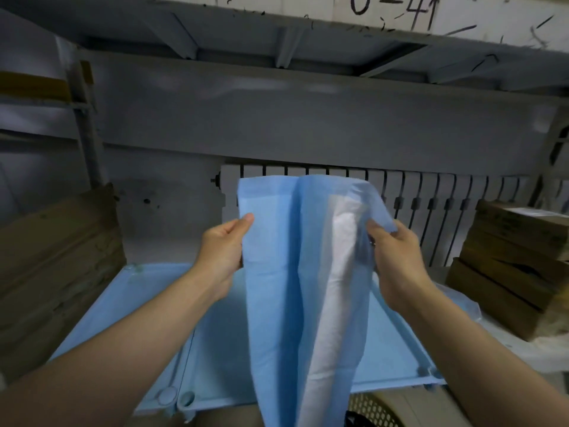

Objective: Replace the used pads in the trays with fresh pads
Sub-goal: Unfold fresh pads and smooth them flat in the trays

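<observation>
we hold the blue pad (277, 272) upright above the blue trays (147, 303), long axis vertical, top edge up; our left hand (223, 251) and right hand (394, 257) each pinch a side edge.

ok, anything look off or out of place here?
Nothing spilled or damaged. The thin blue disposable pad, gripped by the left hand and right hand above the light blue plastic trays, is only partly unfolded, with a white side showing.
</observation>
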`<move>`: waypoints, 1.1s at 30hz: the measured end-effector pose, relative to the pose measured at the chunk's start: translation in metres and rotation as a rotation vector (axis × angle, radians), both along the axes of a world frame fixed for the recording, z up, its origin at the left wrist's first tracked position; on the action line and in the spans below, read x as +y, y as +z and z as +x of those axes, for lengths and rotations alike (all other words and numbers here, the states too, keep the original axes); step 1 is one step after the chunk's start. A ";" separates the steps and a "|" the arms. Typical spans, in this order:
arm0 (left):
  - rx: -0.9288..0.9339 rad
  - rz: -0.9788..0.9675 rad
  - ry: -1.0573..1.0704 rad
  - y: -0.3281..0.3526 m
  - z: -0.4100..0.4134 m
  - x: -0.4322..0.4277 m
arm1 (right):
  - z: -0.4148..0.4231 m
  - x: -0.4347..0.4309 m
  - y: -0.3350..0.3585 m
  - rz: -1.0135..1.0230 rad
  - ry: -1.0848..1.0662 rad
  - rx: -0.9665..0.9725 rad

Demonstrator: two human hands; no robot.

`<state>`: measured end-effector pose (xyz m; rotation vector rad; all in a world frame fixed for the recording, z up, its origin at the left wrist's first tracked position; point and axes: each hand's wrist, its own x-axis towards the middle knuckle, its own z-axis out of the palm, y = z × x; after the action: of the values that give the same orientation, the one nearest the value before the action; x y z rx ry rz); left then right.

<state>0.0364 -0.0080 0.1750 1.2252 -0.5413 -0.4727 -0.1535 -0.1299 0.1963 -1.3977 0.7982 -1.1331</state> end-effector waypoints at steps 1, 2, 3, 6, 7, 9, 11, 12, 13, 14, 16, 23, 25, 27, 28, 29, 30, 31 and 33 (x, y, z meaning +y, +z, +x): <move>-0.021 -0.004 0.050 0.002 0.006 0.005 | -0.004 -0.004 0.003 0.011 -0.028 -0.005; -0.040 -0.008 0.100 0.004 0.012 0.010 | -0.009 -0.006 0.006 0.016 -0.056 -0.011; -0.055 -0.016 0.150 0.007 0.016 0.016 | -0.012 -0.007 0.009 0.015 -0.086 -0.022; -0.092 -0.015 0.284 0.010 0.028 0.032 | -0.017 -0.007 0.014 -0.011 -0.143 -0.062; -0.113 -0.013 0.319 0.011 0.032 0.037 | -0.018 -0.005 0.016 -0.026 -0.156 -0.070; -0.170 -0.024 0.373 0.013 0.039 0.046 | -0.019 0.001 0.021 -0.066 -0.184 -0.071; -0.244 -0.029 0.413 0.017 0.042 0.054 | -0.020 0.003 0.026 -0.120 -0.218 -0.072; -0.292 -0.028 0.429 0.019 0.042 0.058 | -0.019 0.002 0.029 -0.140 -0.237 -0.067; -0.343 -0.028 0.439 0.022 0.042 0.062 | -0.019 0.001 0.031 -0.154 -0.260 -0.056; -0.393 -0.026 0.450 0.025 0.043 0.065 | -0.018 -0.001 0.034 -0.166 -0.282 -0.044; -0.474 -0.023 0.471 0.030 0.047 0.067 | -0.016 -0.008 0.037 -0.188 -0.310 -0.006; -0.534 0.078 0.458 0.024 0.078 0.035 | -0.003 -0.048 0.033 -0.236 -0.355 0.030; -0.508 0.114 0.421 0.014 0.088 0.015 | 0.004 -0.066 0.025 -0.224 -0.358 0.045; -0.490 0.157 0.399 -0.001 0.097 -0.008 | 0.015 -0.087 0.013 -0.165 -0.345 0.056; -0.475 0.184 0.398 -0.011 0.103 -0.020 | 0.023 -0.100 0.005 -0.122 -0.336 0.061; -0.464 0.216 0.398 -0.022 0.111 -0.032 | 0.030 -0.110 -0.003 -0.064 -0.319 0.068; -0.457 0.261 0.400 -0.033 0.118 -0.042 | 0.038 -0.121 -0.012 -0.008 -0.293 0.063; -0.451 0.311 0.403 -0.046 0.126 -0.052 | 0.046 -0.131 -0.022 0.052 -0.265 0.058; -0.446 0.402 0.402 -0.073 0.140 -0.068 | 0.060 -0.147 -0.046 0.142 -0.218 0.050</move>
<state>0.1768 -0.0764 0.1023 1.7978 -0.5692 0.0466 -0.0934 -0.2773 0.1505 -1.2469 1.0670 -1.1856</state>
